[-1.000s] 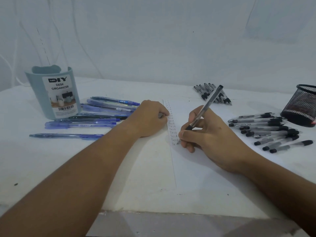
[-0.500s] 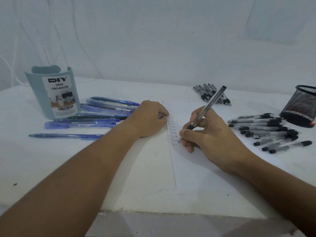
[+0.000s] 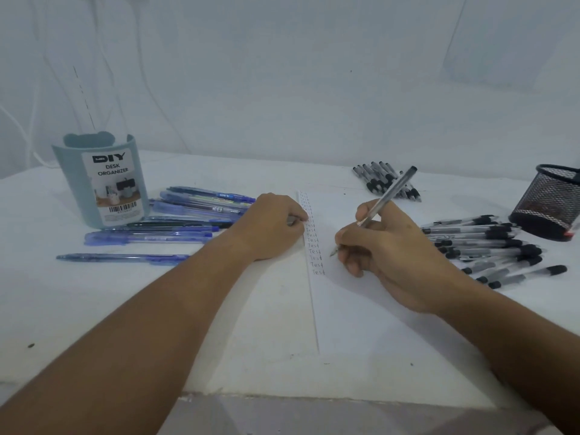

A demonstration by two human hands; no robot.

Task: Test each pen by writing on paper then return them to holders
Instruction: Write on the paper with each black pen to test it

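Now right hand [image 3: 389,246] grips pen [image 3: 387,196] over paper [image 3: 361,309]

A white table [image 3: 94,309] fills the lower view, its surface marked with a few small dark specks and its near edge rough and chipped. Behind it hangs a pale, translucent sheet [image 3: 282,89] with soft folds, covering the whole backdrop. The light is dim, cool and bluish, casting faint shadows.
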